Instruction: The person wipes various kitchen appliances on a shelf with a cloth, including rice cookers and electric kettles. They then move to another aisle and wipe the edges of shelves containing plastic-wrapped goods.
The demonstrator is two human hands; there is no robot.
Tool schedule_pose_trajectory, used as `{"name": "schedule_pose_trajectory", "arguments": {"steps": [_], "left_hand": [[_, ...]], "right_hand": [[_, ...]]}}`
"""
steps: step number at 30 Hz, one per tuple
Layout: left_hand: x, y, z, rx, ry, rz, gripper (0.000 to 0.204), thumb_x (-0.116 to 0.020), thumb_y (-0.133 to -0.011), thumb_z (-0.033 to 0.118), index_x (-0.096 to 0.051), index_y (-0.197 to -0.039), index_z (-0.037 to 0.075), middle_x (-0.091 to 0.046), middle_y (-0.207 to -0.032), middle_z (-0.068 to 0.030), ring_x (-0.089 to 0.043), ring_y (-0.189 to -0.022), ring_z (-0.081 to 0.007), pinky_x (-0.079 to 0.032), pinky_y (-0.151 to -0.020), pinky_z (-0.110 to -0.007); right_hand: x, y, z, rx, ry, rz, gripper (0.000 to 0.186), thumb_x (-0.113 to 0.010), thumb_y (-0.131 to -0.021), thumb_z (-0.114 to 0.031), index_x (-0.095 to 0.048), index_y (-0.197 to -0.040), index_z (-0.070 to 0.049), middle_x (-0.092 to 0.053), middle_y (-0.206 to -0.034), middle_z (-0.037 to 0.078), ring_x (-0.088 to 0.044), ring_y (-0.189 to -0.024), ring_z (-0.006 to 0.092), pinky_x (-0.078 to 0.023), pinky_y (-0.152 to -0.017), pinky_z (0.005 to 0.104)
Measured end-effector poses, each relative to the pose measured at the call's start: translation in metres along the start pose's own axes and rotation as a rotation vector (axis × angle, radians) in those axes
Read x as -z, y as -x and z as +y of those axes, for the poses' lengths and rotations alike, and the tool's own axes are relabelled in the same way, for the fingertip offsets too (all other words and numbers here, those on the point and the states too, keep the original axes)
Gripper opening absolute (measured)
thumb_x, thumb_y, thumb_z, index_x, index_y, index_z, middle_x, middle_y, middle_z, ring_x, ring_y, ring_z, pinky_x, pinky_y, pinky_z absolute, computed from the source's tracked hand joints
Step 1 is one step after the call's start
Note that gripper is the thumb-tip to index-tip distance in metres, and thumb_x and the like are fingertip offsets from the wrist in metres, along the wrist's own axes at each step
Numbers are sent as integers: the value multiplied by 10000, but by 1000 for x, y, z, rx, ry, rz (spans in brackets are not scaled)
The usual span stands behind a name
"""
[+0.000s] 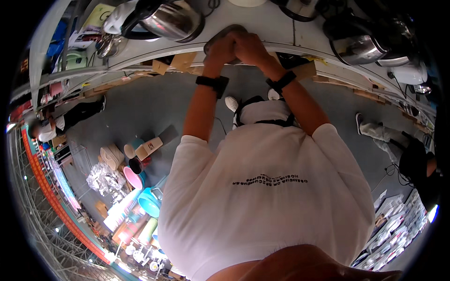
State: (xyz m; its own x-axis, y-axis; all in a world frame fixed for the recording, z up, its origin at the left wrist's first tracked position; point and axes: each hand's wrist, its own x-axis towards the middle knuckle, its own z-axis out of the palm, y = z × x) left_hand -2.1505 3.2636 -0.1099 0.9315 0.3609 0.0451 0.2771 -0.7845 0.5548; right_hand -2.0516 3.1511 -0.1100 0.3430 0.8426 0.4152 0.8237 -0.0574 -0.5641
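Observation:
Both my hands meet at the edge of a white shelf (272,35). A dark, round, flat piece (227,30) lies under them; its kind is not clear. My left hand (219,50) is closed on its near left side. Against it, my right hand (251,48) is closed too, with bent fingers at the piece's right side. The fingertips are mostly hidden. Left of my hands stands a shiny steel kettle (172,21) with a black handle. More steel kettles, one of them a black-handled kettle (358,49), stand to the right.
Cardboard boxes (183,61) sit below the shelf edge. Blue tubs (150,201), a pink bucket (133,178) and clear plastic wrap (107,180) are on the grey floor to the left. One person (70,117) is at the far left, another person (403,150) at the right.

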Motion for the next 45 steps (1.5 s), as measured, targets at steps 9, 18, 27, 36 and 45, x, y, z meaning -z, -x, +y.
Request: {"name": "schedule_pose_trajectory", "arguments": {"steps": [9,18,27,36,45], "left_hand": [[-61,-55,109,-41,-78,-62,302,-659,-744,271,-662,-946,46,-692,-846,-173,-668,-819,-366,-544,-695,-478],[-40,-18,45,118,43,-68,415,-655,-770,357,-635,-1054,55,-680,-967,-200,-637,-899,-404,-514,-753,-492],[73,36,-54,269,-109,-79,501,-647,-764,408,-634,-1105,42,-682,-1024,-205,-639,-974,-395,-519,-829,-474],[55,41,-32,151,-154,-107,480,-701,-746,383,-630,-1046,15,-669,-1004,-225,-628,-950,-406,-508,-791,-482],[-50,-51,105,-137,77,-26,307,-671,-736,308,-685,-940,79,-692,-859,-171,-661,-814,-383,-541,-713,-474]], "right_hand": [[95,51,66,-362,45,-87,276,-473,-847,-120,-570,-1103,-84,-658,-987,188,-623,-856,409,-502,-780,475],[46,10,28,-276,-150,-192,365,-487,-764,-128,-603,-1109,-110,-663,-983,193,-614,-919,402,-492,-812,481],[-79,-58,-63,-287,-294,-80,383,-508,-726,-144,-650,-1077,-82,-665,-965,210,-613,-904,407,-491,-827,477],[-54,-30,-55,-130,-336,-99,311,-498,-828,-154,-624,-1096,-60,-654,-1040,201,-608,-931,408,-486,-848,477],[100,37,54,-514,-47,-193,420,-427,-855,-141,-534,-1257,-79,-608,-1111,277,-561,-1030,461,-460,-878,485]]}}
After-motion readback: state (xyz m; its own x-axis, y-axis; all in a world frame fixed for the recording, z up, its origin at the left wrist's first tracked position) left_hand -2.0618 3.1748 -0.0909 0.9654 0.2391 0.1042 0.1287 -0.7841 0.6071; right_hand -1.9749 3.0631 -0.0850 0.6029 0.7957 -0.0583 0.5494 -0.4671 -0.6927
